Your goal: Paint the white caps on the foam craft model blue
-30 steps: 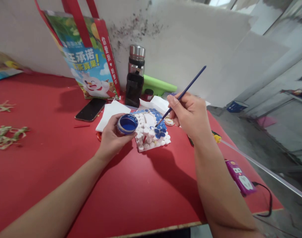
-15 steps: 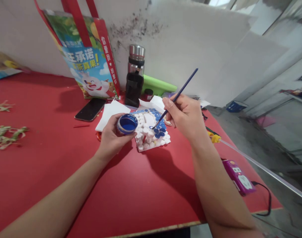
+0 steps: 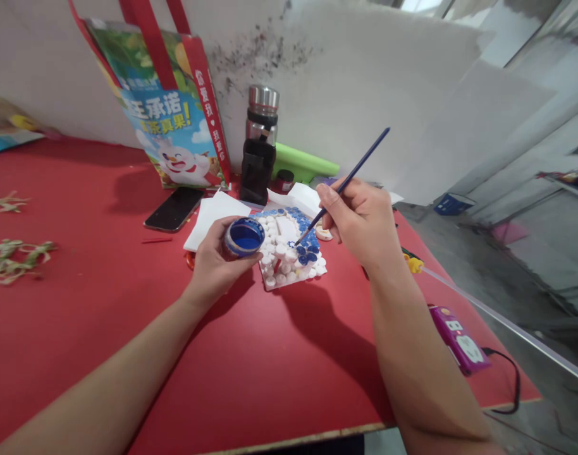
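Observation:
My left hand [image 3: 217,256] is closed around a small jar of blue paint [image 3: 244,237], its open mouth facing up toward me. Between the thumb and fingers of my right hand [image 3: 358,218] is a thin blue paintbrush [image 3: 353,170], slanting down to the left. The brush tip is at a board covered with small round pieces [image 3: 280,253], on or just above them; I cannot tell which. Pieces along the board's far and right parts are blue, the nearer and left ones white. The jar overlaps the board's left edge in view.
On the red table [image 3: 270,373] stand a printed bag [image 3: 175,120] and a dark bottle [image 3: 259,151] at the back. A phone [image 3: 174,209] and white paper [image 3: 213,218] lie left of the board. A purple box [image 3: 460,341] with a cable sits near the right edge.
My right hand and the paintbrush have shifted slightly to the right, with the brush tip moving a little right along the pieces. My left hand keeps the jar in about the same place.

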A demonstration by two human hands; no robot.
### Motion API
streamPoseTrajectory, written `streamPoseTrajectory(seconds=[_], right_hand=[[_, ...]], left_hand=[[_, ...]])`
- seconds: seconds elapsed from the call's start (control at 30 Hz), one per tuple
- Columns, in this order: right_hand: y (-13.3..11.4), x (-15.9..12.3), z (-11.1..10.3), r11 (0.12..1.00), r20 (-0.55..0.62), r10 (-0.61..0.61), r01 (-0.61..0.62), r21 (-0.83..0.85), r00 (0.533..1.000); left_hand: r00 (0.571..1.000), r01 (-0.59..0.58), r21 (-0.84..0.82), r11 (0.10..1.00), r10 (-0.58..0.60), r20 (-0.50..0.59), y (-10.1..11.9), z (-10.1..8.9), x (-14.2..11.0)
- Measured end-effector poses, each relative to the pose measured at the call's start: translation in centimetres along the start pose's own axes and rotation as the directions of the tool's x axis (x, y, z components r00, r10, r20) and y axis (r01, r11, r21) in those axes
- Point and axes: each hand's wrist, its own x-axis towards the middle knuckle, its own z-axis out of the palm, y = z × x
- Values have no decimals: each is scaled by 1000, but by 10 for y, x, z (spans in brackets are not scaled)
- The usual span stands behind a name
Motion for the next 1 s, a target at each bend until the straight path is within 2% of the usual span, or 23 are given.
streamPoseTrajectory(seconds=[0.53, 0.67, 0.83, 1.0], right_hand=[[0, 0, 1, 1000, -21, -12, 13, 13, 1000], [0, -1, 3, 999, 20, -10, 10, 38, 1000], [-1, 0, 4, 1000, -13, -2, 3, 29, 1000], [3, 1, 4, 999, 13, 1, -2, 52, 1000]], left_hand=[[1000, -8, 10, 1000, 8, -5, 0, 1, 0], [1000, -2, 15, 1000, 2, -14, -2, 0, 1], [1000, 11, -6, 1000, -11, -13, -1, 1, 0], [1000, 14, -2, 1000, -14, -15, 0, 2, 0]])
